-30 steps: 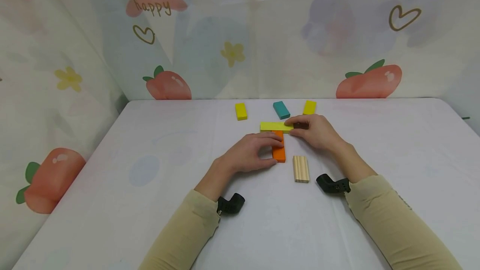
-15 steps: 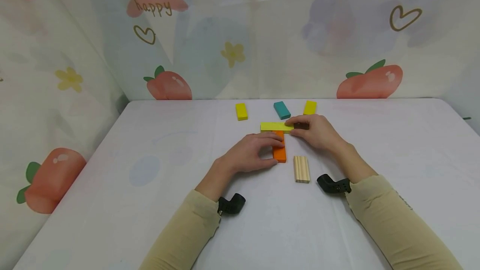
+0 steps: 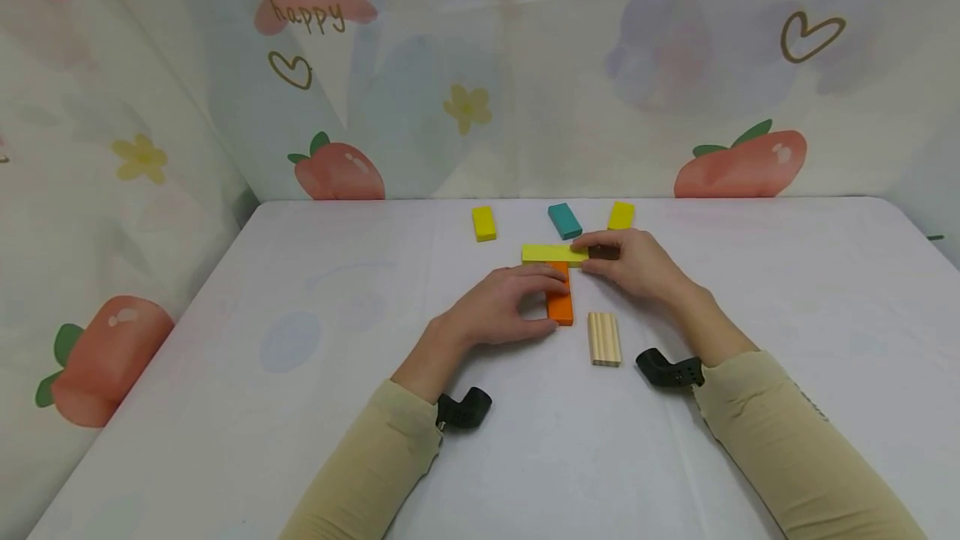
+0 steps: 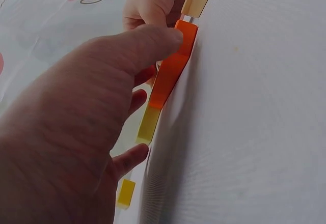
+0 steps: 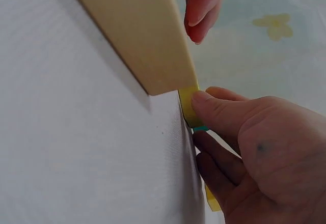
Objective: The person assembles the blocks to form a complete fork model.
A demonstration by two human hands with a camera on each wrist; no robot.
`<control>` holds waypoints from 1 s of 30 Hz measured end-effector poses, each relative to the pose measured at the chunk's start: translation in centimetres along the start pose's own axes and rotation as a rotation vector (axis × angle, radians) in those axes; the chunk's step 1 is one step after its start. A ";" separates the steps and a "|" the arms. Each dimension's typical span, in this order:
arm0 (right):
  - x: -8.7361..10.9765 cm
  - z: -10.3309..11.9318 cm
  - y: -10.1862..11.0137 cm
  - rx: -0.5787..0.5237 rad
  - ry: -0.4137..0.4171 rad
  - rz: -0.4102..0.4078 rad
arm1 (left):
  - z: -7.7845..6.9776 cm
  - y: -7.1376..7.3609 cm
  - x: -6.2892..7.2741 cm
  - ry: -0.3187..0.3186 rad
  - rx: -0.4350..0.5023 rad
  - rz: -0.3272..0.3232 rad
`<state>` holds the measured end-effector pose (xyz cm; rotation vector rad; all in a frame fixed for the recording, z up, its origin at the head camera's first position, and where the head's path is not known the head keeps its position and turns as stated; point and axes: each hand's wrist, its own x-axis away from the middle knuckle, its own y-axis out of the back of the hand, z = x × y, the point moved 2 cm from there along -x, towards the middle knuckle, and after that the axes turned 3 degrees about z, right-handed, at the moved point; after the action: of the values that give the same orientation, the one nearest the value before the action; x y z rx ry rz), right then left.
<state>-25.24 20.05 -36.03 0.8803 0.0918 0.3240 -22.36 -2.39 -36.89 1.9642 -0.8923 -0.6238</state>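
Note:
An orange wooden block [image 3: 560, 308] lies lengthwise on the table, its far end meeting a yellow-green block [image 3: 545, 254] set crosswise, so the two make a T. My left hand [image 3: 498, 304] grips the orange block, thumb at its near end and fingers over its far part. The thumb on the orange end shows in the left wrist view. With thumb and index finger, my right hand [image 3: 633, 266] pinches the right end of the yellow-green block. In the right wrist view, that block [image 5: 188, 107] is partly covered by the thumb.
A striped natural-wood block [image 3: 603, 340] lies right of the orange one, nearer me. Toward the table's back edge are a yellow block [image 3: 483, 223], a teal block [image 3: 565, 222] and another yellow block [image 3: 621, 215]. A printed cloth hangs behind the white-covered table [image 3: 360, 440].

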 end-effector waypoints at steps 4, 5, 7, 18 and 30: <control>0.1 0.1 0.2 -0.013 0.007 0.006 | 0.1 0.1 0.1 -0.007 0.029 -0.047; 0.2 0.1 0.3 -0.018 0.005 0.006 | 0.1 0.1 0.1 -0.006 0.031 -0.059; 0.2 0.1 0.4 -0.027 0.001 0.002 | 0.2 0.2 0.1 0.006 0.033 -0.079; 0.4 0.2 0.7 -0.084 -0.016 -0.019 | 1.0 0.7 -0.1 0.038 0.064 -0.175; 1.1 0.4 1.1 -0.068 -0.027 -0.053 | 1.8 1.0 -0.6 0.113 0.109 -0.196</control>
<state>-24.38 20.72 -34.85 0.8130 0.0782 0.2645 -24.39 -3.21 -36.85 2.1805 -0.6823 -0.5783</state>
